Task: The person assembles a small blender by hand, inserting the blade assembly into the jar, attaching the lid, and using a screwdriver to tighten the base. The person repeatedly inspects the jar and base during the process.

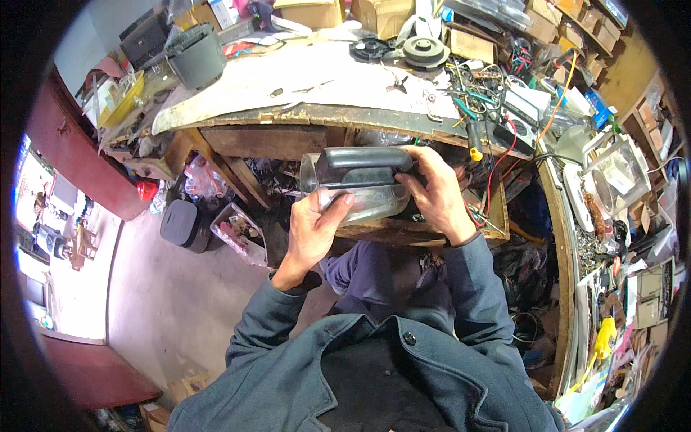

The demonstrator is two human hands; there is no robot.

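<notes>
Both hands hold a clear jug with a black handle, which lies on its side in front of the workbench's edge. My left hand is closed round the jug's lower left part, thumb on the clear wall. At the other end, my right hand grips the jug beside the handle, its fingers bent over the black part. The handle faces upward and away from me. The fingers behind the jug are hidden.
The workbench has a dark grey bin-like container, a grey round motor base and scattered tools. An open drawer is below the jug. On the right shelf stands another clear jug. A box of scraps sits on the floor.
</notes>
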